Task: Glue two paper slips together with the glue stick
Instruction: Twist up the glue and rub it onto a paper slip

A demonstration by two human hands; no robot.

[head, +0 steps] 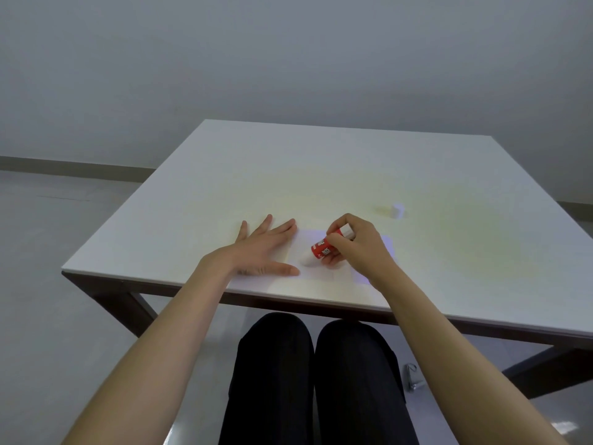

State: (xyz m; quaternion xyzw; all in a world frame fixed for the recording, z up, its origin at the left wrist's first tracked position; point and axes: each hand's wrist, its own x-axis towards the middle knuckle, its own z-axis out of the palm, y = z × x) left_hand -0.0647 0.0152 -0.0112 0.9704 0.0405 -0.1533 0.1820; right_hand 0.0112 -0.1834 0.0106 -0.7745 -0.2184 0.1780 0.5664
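At the near edge of the table [192, 200], the left hand [263, 248] lies flat with fingers spread wide, pinning the left part of a paper slip [305, 242], likely so it stays put under rubbing. Just right, the right hand [356, 245] pinches the red glue stick [322, 248], tilted with its white tip down-left on the paper. I cannot make out a second slip. Far right stands the white cap [397, 210], well apart.
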